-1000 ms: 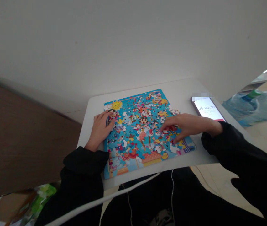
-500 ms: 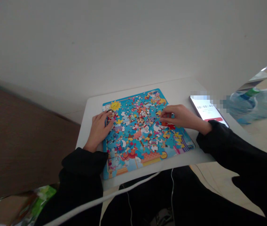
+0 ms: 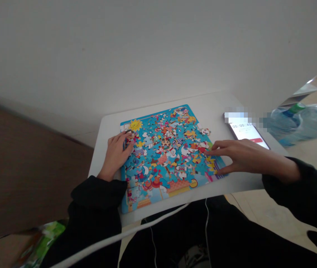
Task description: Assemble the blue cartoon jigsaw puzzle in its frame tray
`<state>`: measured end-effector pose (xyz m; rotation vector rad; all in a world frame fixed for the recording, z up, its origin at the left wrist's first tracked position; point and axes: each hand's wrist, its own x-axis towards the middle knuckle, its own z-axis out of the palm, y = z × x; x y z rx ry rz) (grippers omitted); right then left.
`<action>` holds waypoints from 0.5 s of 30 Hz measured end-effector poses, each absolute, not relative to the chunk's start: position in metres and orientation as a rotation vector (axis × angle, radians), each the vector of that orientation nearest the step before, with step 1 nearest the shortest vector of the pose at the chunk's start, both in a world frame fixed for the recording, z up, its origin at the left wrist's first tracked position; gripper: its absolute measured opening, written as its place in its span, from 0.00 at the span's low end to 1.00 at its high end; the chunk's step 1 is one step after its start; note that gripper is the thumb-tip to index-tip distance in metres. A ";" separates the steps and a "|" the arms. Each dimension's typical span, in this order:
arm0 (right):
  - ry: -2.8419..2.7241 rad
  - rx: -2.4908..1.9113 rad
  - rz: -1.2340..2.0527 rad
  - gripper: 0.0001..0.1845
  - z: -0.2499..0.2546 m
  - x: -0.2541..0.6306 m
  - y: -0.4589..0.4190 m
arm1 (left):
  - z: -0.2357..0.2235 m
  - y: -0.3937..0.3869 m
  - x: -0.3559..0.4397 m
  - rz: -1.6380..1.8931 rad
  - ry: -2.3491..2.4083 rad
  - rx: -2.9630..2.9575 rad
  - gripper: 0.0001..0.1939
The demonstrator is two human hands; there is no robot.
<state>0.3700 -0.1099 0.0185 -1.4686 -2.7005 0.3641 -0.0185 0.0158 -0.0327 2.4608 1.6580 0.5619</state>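
Note:
A colourful jigsaw puzzle [image 3: 171,163] with a blue border lies on a small white table [image 3: 211,102], and many loose pieces are strewn over its picture. My left hand [image 3: 118,152] rests on the puzzle's left edge, fingers stretched out and thumb apart, near the boy figure below the yellow sun. At the right edge, my right hand [image 3: 235,154] is open, thumb and index finger spread over the lower right side beside the yellow starry shapes. A puzzle piece with a white animal face [image 3: 204,131] sticks out past the upper right edge. Nothing shows between my right fingers.
A phone [image 3: 246,130] showing a running timer lies at the table's right, just behind my right hand. A grey wall [image 3: 153,56] rises behind the table. Plastic-wrapped bottles [image 3: 300,121] stand at right. A white cable [image 3: 125,234] crosses in front of my lap.
My right hand has moved right and nearer to me, its pinched fingers now spread. The piece with the animal face now shows at the edge. My left hand stays put.

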 end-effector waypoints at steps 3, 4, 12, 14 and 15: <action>-2.653 -1.447 0.384 0.23 0.013 0.368 -0.114 | -0.033 0.017 -0.020 0.552 1.662 2.457 0.22; -2.638 -1.446 0.394 0.22 0.012 0.367 -0.115 | -0.034 0.017 -0.020 0.551 1.657 2.459 0.23; -2.675 -1.391 0.403 0.16 0.017 0.361 -0.116 | -0.034 0.017 -0.020 0.548 1.665 2.460 0.23; -2.686 -1.385 0.396 0.17 0.016 0.360 -0.118 | -0.035 0.017 -0.020 0.548 1.670 2.454 0.22; -2.681 -1.396 0.374 0.18 0.014 0.360 -0.119 | -0.035 0.017 -0.020 0.549 1.673 2.451 0.22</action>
